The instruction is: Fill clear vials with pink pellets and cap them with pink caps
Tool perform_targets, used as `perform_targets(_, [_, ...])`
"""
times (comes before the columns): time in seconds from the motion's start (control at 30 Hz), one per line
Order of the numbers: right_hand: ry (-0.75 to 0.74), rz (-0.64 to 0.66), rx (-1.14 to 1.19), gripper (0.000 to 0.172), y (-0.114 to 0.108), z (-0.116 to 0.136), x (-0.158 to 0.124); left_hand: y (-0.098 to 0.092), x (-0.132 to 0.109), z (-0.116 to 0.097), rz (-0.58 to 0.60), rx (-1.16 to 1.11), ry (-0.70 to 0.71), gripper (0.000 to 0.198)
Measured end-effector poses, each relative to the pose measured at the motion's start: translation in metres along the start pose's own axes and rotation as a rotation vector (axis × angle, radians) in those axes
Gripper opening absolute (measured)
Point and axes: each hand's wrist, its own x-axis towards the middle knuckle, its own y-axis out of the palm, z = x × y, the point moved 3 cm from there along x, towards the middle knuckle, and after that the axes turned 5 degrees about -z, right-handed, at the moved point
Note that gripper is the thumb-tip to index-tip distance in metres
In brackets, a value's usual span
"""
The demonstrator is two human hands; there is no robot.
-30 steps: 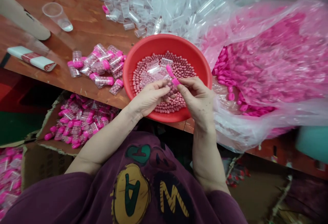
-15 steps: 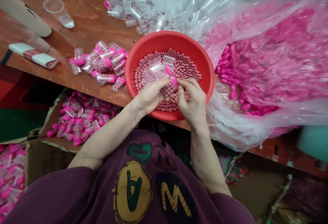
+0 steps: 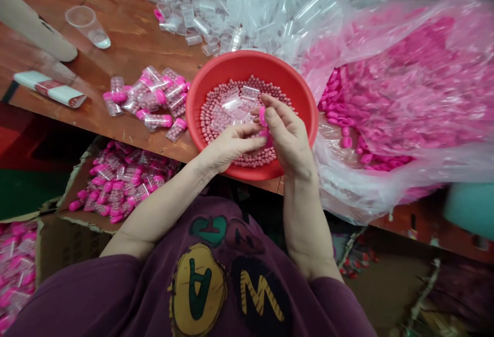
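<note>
A red bowl (image 3: 216, 74) full of small pink beads sits at the table's near edge, with a few clear vials lying on the beads. Over its near side my left hand (image 3: 229, 146) is closed on a bead-filled clear vial with a pink cap, mostly hidden by the fingers. My right hand (image 3: 285, 134) meets it from the right, its fingers pinched on a pink cap (image 3: 263, 116) and pressing at the vial's end.
Capped filled vials (image 3: 154, 98) lie in a heap left of the bowl. Empty clear vials (image 3: 231, 2) are piled behind it. A plastic bag of pink caps (image 3: 405, 95) spreads to the right. A clear cup (image 3: 87, 24) stands far left. A cardboard box of filled vials (image 3: 119, 182) sits below the table.
My right hand has closed in on the left hand and turned, lifting a pink cap above the fingers. The capped vial has sunk deeper into my left hand.
</note>
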Motion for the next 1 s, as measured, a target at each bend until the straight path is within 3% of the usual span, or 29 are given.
perform_targets(0.1, [-0.040, -0.005, -0.004, 0.042, -0.001, -0.002, 0.003, -0.004, 0.005, 0.001, -0.019, -0.058, 0.007, 0.027])
perform_targets(0.2, [-0.125, -0.015, -0.050, 0.037, -0.008, 0.000, -0.012, -0.008, 0.011, 0.001, -0.034, -0.144, 0.014, 0.019])
perform_targets(0.23, [-0.160, 0.008, -0.090, 0.042, -0.009, 0.001, -0.019, -0.009, 0.012, 0.001, -0.034, -0.158, 0.011, 0.016])
perform_targets(0.37, [-0.364, 0.064, -0.328, 0.090, -0.001, 0.002, -0.042, -0.010, 0.012, 0.001, -0.045, -0.189, -0.005, 0.010])
perform_targets(0.53, [-0.502, -0.031, -0.357, 0.100, 0.011, 0.000, -0.050, -0.007, 0.008, 0.003, -0.020, -0.177, -0.045, 0.016])
perform_targets(0.73, [-0.365, -0.018, -0.440, 0.091, 0.014, -0.005, -0.053, -0.009, 0.010, 0.005, -0.070, -0.150, 0.025, 0.020])
perform_targets(0.9, [-0.478, -0.074, -0.445, 0.083, 0.010, -0.001, -0.056, -0.007, 0.008, 0.005, -0.030, -0.052, 0.041, 0.030])
perform_targets(1.0, [-0.475, -0.082, -0.439, 0.067, 0.008, -0.005, -0.059, -0.005, 0.003, 0.006, -0.191, 0.135, 0.206, 0.047])
